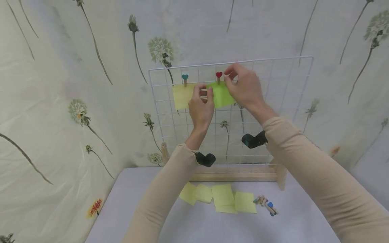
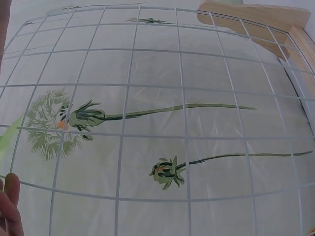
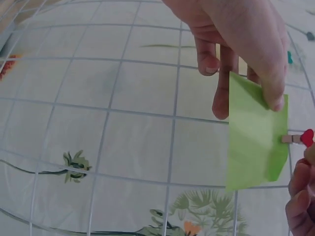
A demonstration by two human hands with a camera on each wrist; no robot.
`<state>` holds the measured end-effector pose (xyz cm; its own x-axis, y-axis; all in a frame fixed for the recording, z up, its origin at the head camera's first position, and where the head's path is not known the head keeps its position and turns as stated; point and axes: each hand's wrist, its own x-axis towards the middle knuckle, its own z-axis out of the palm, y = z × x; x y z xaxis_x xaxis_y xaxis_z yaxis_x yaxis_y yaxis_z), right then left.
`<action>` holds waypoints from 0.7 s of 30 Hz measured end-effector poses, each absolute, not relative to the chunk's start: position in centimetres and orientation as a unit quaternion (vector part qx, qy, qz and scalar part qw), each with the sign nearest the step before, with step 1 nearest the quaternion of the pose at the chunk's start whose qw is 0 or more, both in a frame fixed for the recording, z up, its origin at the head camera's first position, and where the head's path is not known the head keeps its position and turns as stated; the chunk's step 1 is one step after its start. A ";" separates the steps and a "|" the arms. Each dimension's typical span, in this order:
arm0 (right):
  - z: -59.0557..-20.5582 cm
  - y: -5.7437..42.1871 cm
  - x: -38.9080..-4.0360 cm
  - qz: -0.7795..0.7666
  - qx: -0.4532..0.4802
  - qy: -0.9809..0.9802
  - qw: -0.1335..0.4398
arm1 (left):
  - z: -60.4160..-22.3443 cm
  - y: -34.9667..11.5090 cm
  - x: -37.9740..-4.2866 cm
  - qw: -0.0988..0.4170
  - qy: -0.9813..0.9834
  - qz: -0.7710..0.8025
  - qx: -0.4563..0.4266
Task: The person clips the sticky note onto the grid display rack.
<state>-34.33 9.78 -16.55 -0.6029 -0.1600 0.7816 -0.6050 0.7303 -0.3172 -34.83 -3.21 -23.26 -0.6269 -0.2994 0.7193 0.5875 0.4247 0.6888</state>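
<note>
We see a bright green note (image 3: 251, 147) hanging in front of a white wire grid (image 3: 174, 116), well apart from the grid's edge near the wooden piece (image 3: 29, 14). On the note's side edge sits a small wooden peg (image 3: 291, 139) with a red heart (image 3: 307, 138). We find the left hand (image 3: 253, 39) at one corner, thumb over the note; the right hand's (image 3: 298, 202) curled fingers are at the heart, though we cannot tell whether they touch. Behind, we see flower-printed cloth (image 3: 138, 147).
</note>
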 end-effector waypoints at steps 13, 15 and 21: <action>-19.2 11.0 -33.8 0.305 0.270 -0.841 0.355 | -23.5 -3.4 -34.5 0.393 -0.749 -0.522 -0.108; -19.7 11.1 -33.7 0.313 0.272 -0.839 0.352 | -23.6 -3.5 -34.4 0.388 -0.750 -0.525 -0.112; -20.8 11.6 -33.5 0.305 0.282 -0.838 0.354 | -23.8 -3.5 -34.1 0.371 -0.751 -0.534 -0.118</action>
